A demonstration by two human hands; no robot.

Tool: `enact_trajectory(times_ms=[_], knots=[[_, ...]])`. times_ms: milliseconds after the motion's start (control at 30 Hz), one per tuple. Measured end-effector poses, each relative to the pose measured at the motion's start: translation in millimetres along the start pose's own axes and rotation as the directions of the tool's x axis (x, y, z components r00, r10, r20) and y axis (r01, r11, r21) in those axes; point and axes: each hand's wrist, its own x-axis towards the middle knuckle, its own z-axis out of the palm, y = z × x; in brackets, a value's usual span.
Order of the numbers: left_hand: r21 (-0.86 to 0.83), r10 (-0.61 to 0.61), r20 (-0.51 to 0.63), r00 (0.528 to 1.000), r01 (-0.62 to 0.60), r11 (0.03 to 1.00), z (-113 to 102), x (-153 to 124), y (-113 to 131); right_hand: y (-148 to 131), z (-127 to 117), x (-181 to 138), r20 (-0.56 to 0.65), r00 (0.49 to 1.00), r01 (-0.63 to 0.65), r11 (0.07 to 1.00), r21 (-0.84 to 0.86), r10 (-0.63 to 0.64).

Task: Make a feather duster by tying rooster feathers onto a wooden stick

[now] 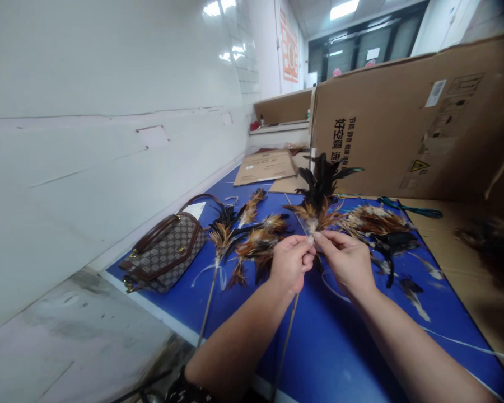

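Both my hands meet at the pale base of a feather bunch, with black plumes on top and brown ones below. My left hand is closed around that base, and a thin stick runs down from beneath it toward the near table edge. Thumb and fingertips of my right hand pinch the same spot. Below them a thin pale ribbon loops down; its upper end is hidden. Left of my hands lie a feather-topped stick and brown and black feather clusters.
A pile of loose feathers lies on the right of the blue table. A patterned handbag rests at the left by the white wall. Flat cardboard and a large carton stand behind. Green cord lies near the carton.
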Motion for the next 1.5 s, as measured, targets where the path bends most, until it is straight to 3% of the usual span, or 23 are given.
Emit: enact_trajectory(times_ms=[300,600,1000,1267,1400,1500], knots=[[-0.105,-0.194,0.217,0.957,0.221,0.970,-15,13,6,-9,2,-6,-0.004,0.997,0.080,0.996,-0.034,-0.080],[-0.120,-0.226,0.322,0.919,0.277,0.953,-8,5,11,-20,2,-3,0.012,0.994,-0.113,0.970,0.213,0.113],[-0.051,-0.156,0.251,0.955,0.174,0.984,-3,-2,11,-32,3,-5,0.031,0.991,-0.133,0.962,0.239,0.129],[-0.026,-0.125,0.185,0.975,0.132,0.991,-2,-2,10,-28,0,0,0.103,0.971,-0.238,0.929,0.283,0.217],[0.014,-0.098,0.129,0.987,0.097,0.995,1,-3,7,-20,-2,1,0.036,0.991,-0.134,0.958,0.252,0.129],[0.045,-0.052,0.078,0.996,0.049,0.998,5,-5,5,-19,-2,-2,-0.016,0.999,-0.028,0.990,0.138,0.031]])
